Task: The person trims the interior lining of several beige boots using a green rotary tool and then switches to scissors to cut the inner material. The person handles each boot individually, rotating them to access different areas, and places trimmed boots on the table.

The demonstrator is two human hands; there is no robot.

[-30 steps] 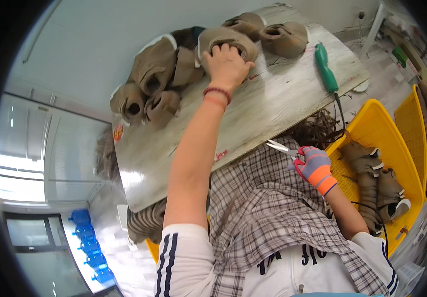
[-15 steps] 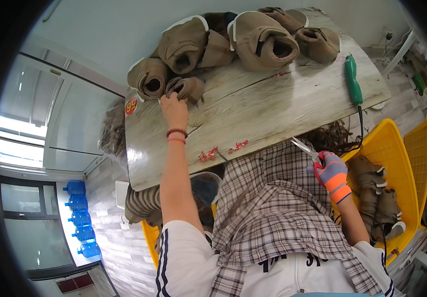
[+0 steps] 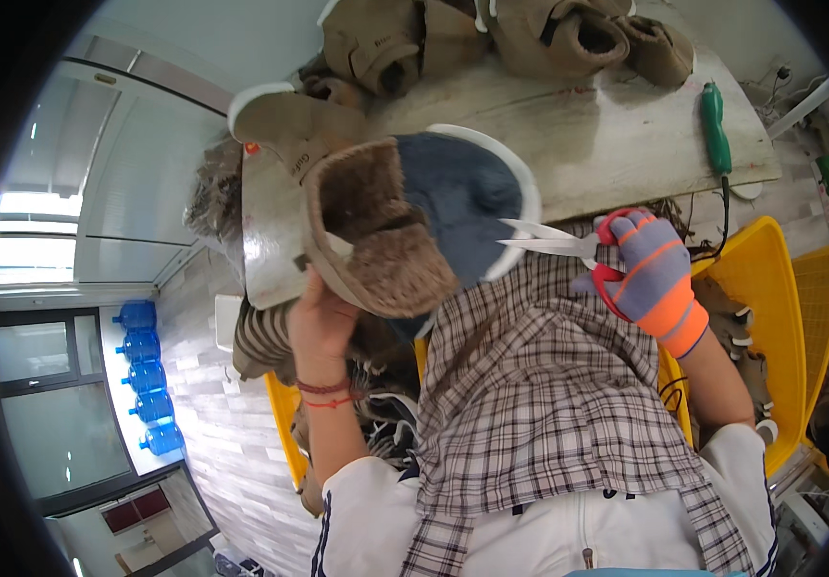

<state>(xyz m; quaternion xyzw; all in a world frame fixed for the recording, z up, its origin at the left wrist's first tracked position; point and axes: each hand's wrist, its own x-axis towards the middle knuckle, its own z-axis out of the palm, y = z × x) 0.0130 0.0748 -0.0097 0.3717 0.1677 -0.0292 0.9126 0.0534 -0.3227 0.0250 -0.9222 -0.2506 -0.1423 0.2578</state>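
My left hand [image 3: 323,322], bare, with red bracelets at the wrist, grips the lower left edge of a brown shoe upper [image 3: 385,264]. Thick brown fur lines its opening, which faces me. A dark blue, white-edged piece [image 3: 462,192] lies against its right side; I cannot tell whether the two are joined. In my right hand [image 3: 659,269], wearing a grey and orange glove, are red-handled scissors [image 3: 558,242]. Their blades stand slightly apart, pointing left, with the tips near the white edge. A brown part with a white edge [image 3: 280,120] shows behind the upper.
More brown uppers [image 3: 568,43] stand along the far side of the worktable [image 3: 606,159]. A green corded hand tool [image 3: 714,130] lies at its right end. Yellow baskets [image 3: 775,317] with shoe parts stand at right. Blue water bottles [image 3: 150,375] line the floor at left.
My left hand has come back from the table and now holds up the fur-lined upper. The scissors have moved left and up, closer to it. The view has shifted.
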